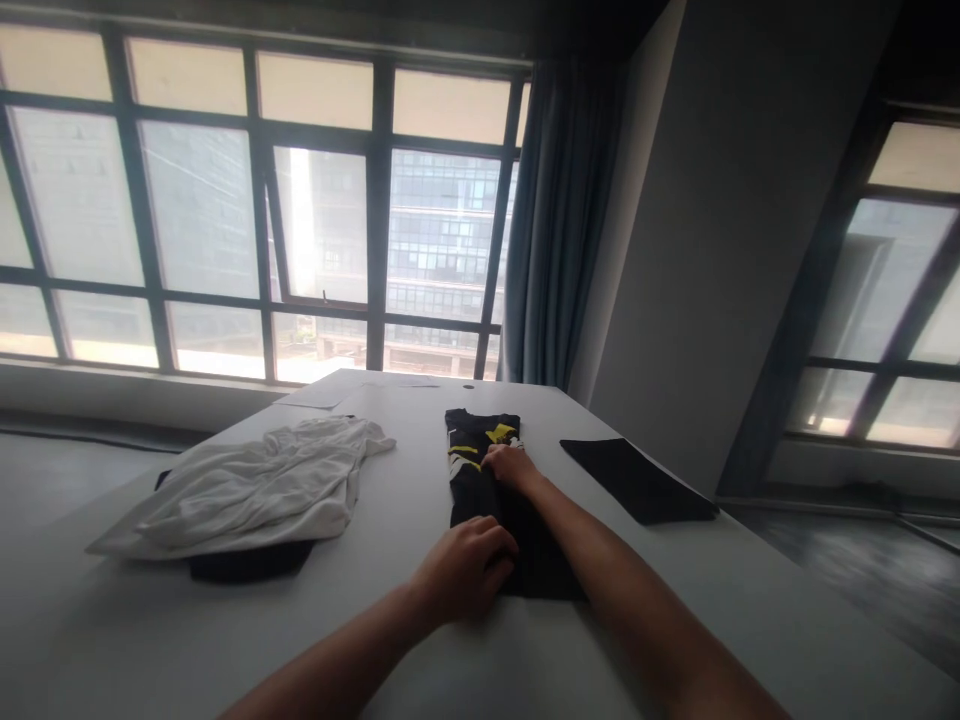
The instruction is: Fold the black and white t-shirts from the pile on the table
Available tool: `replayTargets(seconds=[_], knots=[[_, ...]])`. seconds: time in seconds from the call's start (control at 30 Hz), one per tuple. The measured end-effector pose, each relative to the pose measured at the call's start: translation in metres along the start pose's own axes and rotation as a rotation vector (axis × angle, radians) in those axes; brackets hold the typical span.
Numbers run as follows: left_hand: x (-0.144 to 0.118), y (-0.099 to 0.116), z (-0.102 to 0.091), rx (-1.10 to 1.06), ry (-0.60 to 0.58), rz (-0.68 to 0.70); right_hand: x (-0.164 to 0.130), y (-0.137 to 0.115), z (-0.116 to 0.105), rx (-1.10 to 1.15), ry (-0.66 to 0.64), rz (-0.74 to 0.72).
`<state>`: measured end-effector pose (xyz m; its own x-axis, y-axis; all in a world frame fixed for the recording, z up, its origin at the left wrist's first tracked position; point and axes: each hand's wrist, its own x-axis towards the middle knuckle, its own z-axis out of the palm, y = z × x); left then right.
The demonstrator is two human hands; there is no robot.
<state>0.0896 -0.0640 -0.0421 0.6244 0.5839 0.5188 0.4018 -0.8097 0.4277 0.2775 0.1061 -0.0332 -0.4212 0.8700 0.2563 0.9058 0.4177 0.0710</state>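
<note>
A black T-shirt (470,495) with a yellow and white print lies on the table in front of me, folded lengthwise into a narrow strip with its neckline away from me. My left hand (466,568) is at its near left edge, fingers curled closed on the cloth. Farther up, my right hand (511,466) pinches the fabric beside the print, and its forearm crosses over the shirt's right side. Part of the shirt is hidden under both hands and the right forearm.
To the left, a crumpled white garment (262,490) lies over a dark cloth (251,562). A flat black piece (637,480) rests near the right edge of the white table (405,640). Paper sheets (311,396) lie toward the far end, before windows and a curtain (547,230).
</note>
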Motion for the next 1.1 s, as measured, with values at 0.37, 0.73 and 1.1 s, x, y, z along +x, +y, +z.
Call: replayTargets(seconds=[0.37,0.73,1.1], knots=[[-0.008,-0.021,-0.039,0.256,-0.420,-0.256,-0.014,0.020,0.021,0.113,-0.002,0.308],[-0.008,-0.013,-0.038,0.091,-0.436,-0.253,-0.028,0.014,0.006,0.334,-0.117,0.038],[-0.013,-0.034,-0.032,0.118,-0.382,-0.182,-0.033,0.005,0.022,0.196,-0.282,0.262]])
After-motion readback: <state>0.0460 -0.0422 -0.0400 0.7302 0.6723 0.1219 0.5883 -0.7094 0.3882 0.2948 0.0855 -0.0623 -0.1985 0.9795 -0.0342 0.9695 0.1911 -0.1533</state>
